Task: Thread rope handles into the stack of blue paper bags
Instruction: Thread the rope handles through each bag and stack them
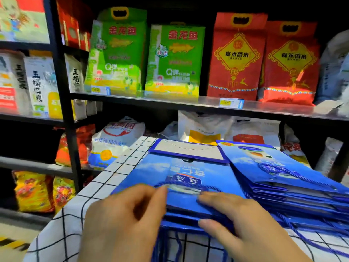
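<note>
Head view: a front stack (147, 173) of flat blue paper bags is laid on the checked-cloth table (117, 165), mouth edges toward the wearer. A blue rope handle (188, 184) is arched over the stack's top bag, long axis left-right, i.e. parallel w/ the stack's near edge. Its left end seems to be pinched by the left hand (122, 220), fingers curled, though certainty is prevented by blur. The stack's near edge is gripped by the right hand (245, 231), fingers on top, thumb beneath several layers. The rope's right end lies just beyond the right fingertips (203, 197), so that hand is judged nearer to it. The next move prob. turns on rope ends being lined up w/ holes at the near edge; no holes can be made out. Right of the front stack, touching it, a side stack (294, 193) is fanned, handles fitted. All bags are folded flat, no contents shown. More blue cords (166, 246) hang below the stack's near edge.
</note>
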Demonstrator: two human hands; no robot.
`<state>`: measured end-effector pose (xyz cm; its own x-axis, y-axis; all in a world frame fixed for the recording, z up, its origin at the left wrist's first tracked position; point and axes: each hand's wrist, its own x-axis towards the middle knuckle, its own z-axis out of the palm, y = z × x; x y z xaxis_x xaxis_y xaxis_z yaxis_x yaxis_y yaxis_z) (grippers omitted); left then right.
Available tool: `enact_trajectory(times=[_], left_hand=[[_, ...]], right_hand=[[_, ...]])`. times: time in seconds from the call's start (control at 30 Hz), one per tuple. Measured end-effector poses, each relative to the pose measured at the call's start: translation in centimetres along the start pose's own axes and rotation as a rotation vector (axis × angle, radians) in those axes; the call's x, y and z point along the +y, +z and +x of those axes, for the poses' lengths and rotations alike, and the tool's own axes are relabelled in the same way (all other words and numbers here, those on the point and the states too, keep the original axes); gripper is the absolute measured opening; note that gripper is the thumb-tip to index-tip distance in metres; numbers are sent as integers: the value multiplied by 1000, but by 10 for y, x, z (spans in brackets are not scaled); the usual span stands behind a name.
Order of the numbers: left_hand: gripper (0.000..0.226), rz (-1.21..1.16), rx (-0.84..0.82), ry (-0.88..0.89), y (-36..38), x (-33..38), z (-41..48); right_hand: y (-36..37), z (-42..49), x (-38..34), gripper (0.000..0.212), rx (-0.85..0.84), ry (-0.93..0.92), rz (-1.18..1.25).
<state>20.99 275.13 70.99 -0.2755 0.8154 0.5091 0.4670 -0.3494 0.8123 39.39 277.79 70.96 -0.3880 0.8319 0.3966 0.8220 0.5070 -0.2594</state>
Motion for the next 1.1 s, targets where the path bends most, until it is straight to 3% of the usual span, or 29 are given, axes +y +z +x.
enact_trajectory(times=[0.07,0.13,0.2,0.3,0.37,0.47,0.5,0.57,0.63,0.77,0.87,0.93,1.0,1.03,1.1], left_hand=[[30,216,-95,201,9,5,8],[23,381,-197,393,23,12,19],[32,499,-292,509,35,22,28],[31,570,-443,434,43,18,41],[19,497,-408,362,43,17,45],[21,351,-320,239,40,8,52],[22,289,-298,219,39,5,54],[22,160,-292,195,37,4,57],[20,104,-265,184,36,5,58],[20,71,-141,175,28,1,64],[10,297,-65,219,26,-3,67],[21,468,34,310,28,-4,64],[17,361,83,418,32,6,55],[15,268,18,420,33,12,47],[32,80,-245,281,40,23,33]], right_hand=[[-7,2,1,63,-9,-20,164],[-16,5,2,40,19,-75,214],[-22,9,1,21,37,-121,199],[-28,12,-4,21,45,-183,250],[-30,14,-2,14,137,-214,310],[-34,16,9,13,300,-131,384],[-34,18,13,19,277,-59,396],[-32,23,21,30,61,105,321],[-27,27,27,22,-52,123,175],[-27,31,31,16,18,136,-29],[-39,35,25,22,185,158,200],[-47,40,14,22,265,161,421],[-49,46,4,22,244,173,621],[-47,50,0,21,222,178,699],[-43,55,-5,20,196,192,777]])
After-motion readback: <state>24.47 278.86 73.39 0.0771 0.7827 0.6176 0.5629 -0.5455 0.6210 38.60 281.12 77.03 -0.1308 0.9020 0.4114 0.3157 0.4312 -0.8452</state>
